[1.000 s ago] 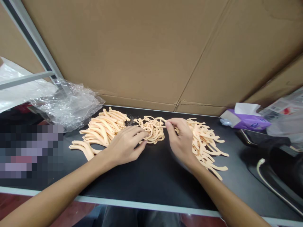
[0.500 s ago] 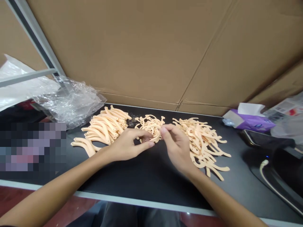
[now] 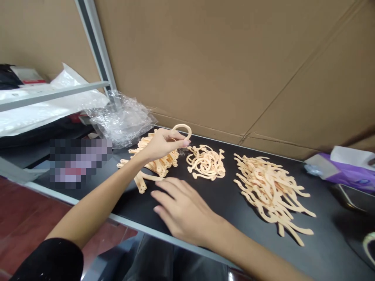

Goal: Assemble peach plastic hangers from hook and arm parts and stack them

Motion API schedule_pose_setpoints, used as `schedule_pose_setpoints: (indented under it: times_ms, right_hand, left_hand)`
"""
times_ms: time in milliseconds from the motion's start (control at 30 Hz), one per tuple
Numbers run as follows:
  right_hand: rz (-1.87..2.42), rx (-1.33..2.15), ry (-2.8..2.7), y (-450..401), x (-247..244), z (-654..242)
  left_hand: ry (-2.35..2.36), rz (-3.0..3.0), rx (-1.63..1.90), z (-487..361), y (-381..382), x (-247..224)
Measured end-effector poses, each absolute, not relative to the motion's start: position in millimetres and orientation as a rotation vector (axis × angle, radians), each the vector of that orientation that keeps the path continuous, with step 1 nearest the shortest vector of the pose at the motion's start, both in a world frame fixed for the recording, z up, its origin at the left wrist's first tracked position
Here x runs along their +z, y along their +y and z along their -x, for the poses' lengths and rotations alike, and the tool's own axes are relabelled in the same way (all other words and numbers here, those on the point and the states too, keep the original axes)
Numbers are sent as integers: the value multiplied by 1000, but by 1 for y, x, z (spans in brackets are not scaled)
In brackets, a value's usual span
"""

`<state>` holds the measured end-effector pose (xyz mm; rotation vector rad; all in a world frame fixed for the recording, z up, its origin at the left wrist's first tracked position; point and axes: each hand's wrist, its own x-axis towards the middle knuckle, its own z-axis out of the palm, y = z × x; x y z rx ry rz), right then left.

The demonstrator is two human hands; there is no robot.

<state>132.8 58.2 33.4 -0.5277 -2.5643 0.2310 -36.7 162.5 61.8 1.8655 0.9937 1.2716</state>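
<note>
Curved piece point(image 3: 182, 126), one: pinched in left hand point(image 3: 162, 145), arching above fingertips; likely light, stiffish, best gripped by one end. Right hand point(image 3: 190, 212): fingers parted, strips point(image 3: 141, 182) near fingertips

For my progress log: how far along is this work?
Looks done: pieces lie grouped in a left pile, middle pile and right pile. In hand: the left hand holds a curved piece; the right hand is open. Left: perhaps much, judging by the piles, though I cannot tell which pieces are finished.
</note>
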Motion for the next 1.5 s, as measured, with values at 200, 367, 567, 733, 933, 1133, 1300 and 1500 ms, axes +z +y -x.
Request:
schedule_pose_setpoints:
  times_ms: [200,367,567,733,933,1133,1300,1500]
  right_hand:
    - [480,123,-2720,62,21,-89]
    - [506,7,-2708,64,14,-109]
    - [569,-51,-2560,61,12,-150]
    - [679,21,-2379,71,9,-161]
    - [810,48,-2354,82,4,-160]
    - [899,143,-2362,90,3,-166]
    - [884,164,-2327,95,0,-166]
    - [799,252,-2285,93,1,-172]
  left_hand:
    - [970,-1939,1127,31,158,62]
    - [941,-1987,1104,30,156,62]
    - [941,-1991,1014,17,145,63]
    - [907,-1935,994,12,140,64]
    - [845,-2006,1012,11,130,74]
    - [915,-2022,993,6,71,71]
    - [921,-2146,928,2,22,43]
    - [971,-2219,875,2,25,19]
